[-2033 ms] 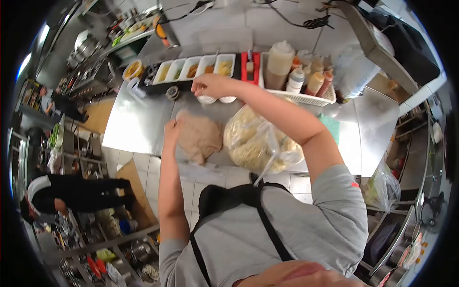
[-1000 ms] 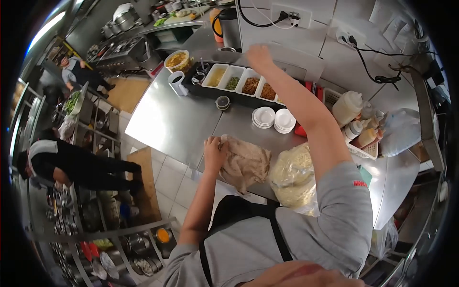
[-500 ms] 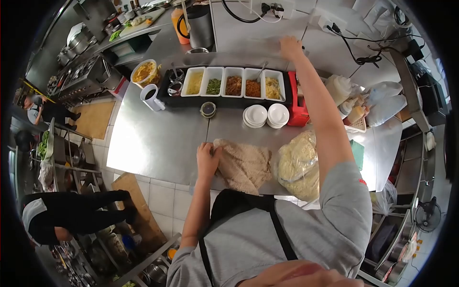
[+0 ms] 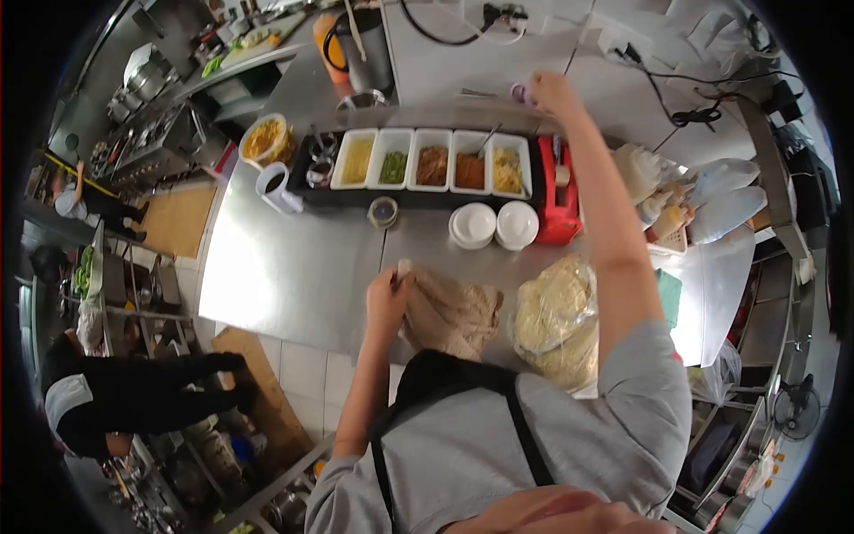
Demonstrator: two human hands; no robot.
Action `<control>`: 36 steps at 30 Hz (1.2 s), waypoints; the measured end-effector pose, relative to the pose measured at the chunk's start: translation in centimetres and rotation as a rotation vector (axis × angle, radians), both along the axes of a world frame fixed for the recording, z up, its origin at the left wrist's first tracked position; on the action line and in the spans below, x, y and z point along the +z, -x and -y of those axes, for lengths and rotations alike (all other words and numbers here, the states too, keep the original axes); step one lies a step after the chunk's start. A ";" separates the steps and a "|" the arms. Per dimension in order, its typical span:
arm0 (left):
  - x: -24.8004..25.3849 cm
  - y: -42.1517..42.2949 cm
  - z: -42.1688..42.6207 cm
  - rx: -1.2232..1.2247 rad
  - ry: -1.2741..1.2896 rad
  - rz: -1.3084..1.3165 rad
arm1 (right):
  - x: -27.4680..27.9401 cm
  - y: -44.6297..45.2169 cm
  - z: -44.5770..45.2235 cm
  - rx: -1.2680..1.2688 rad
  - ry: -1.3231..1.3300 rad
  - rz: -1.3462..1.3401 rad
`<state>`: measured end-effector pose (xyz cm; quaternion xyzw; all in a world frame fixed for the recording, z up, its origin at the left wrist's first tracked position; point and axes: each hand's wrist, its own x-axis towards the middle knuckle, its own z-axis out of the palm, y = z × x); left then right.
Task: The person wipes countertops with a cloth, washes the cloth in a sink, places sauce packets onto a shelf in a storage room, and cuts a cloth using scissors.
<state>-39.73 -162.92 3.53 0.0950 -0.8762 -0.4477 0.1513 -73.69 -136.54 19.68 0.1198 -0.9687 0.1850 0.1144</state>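
My left hand (image 4: 385, 301) is closed on the near-left corner of a beige towel (image 4: 454, 313), which lies rumpled at the counter's front edge. My right hand (image 4: 553, 94) reaches far forward, past the topping station, near the tiled wall. Its fingers are closed round a small purple object (image 4: 521, 93) whose kind I cannot make out. Beside the towel rests a clear plastic bag of pale yellow noodle-like food (image 4: 559, 311). White containers of toppings (image 4: 433, 162) stand in a row in a black holder, with stacked small white bowls (image 4: 473, 224) in front.
The steel counter (image 4: 276, 267) also carries a white mug (image 4: 277, 189), a tub of yellow food (image 4: 266, 140), a small jar (image 4: 383, 212) and a red dispenser (image 4: 559, 200). Squeeze bottles (image 4: 654, 209) and plastic bags stand on the right. Another person (image 4: 133, 400) is at the left.
A purple object now shows at my right fingers, which have shifted slightly. My left hand has drawn the towel's corner up a little. The view has tilted slightly.
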 end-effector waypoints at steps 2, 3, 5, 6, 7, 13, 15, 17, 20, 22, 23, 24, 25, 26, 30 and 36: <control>-0.2 0.2 0.0 -0.019 -0.203 0.111 | 0.2 2.8 -0.5 0.062 -0.036 0.144; -1.0 0.4 0.4 -0.032 -0.311 0.159 | 0.1 2.9 -0.3 0.122 -0.107 0.129; -2.0 0.6 1.0 -0.059 -0.400 0.195 | 1.9 4.2 -1.3 0.463 -0.183 0.182; -1.8 0.7 1.3 -0.088 -0.449 0.207 | 1.9 5.7 -2.2 0.739 -0.179 0.246; -1.3 0.2 1.5 -0.117 -0.502 0.215 | -0.4 5.7 -1.0 0.499 -0.343 0.029; 0.2 -3.3 1.7 0.256 0.127 -0.070 | 3.7 -0.1 1.8 0.026 -0.322 -0.104; 0.4 -4.8 0.9 0.153 0.181 -0.103 | 6.0 -3.2 1.8 0.037 -0.300 -0.221; 0.1 -6.3 -0.3 -0.086 0.305 -0.119 | 5.1 -2.5 0.4 0.069 -0.375 -0.446; -0.3 -8.8 -0.6 -0.076 0.434 0.007 | 5.8 -7.0 -1.2 0.236 -0.288 -0.512; 0.5 -10.2 1.5 -0.042 0.472 0.086 | 7.0 -11.7 -1.6 0.285 -0.215 -0.602; 0.7 -10.9 2.8 -0.039 0.531 0.122 | 7.6 -15.1 -0.9 0.280 -0.174 -0.665; 1.0 -11.6 3.4 -0.035 0.587 0.163 | 7.6 -17.6 -0.6 0.290 -0.168 -0.657; 1.9 -12.0 3.5 0.012 0.551 0.138 | 7.5 -19.8 -0.4 0.336 -0.013 -0.614; 2.8 -12.2 3.3 0.017 0.558 0.148 | 7.2 -22.0 0.0 0.374 0.143 -0.570; 6.5 -10.8 -1.5 -0.345 -0.846 0.082 | 1.4 -30.4 3.0 0.753 0.210 -0.369; 4.5 -7.8 -3.4 -0.325 -1.891 0.177 | -4.1 -36.9 7.0 1.162 0.113 -0.149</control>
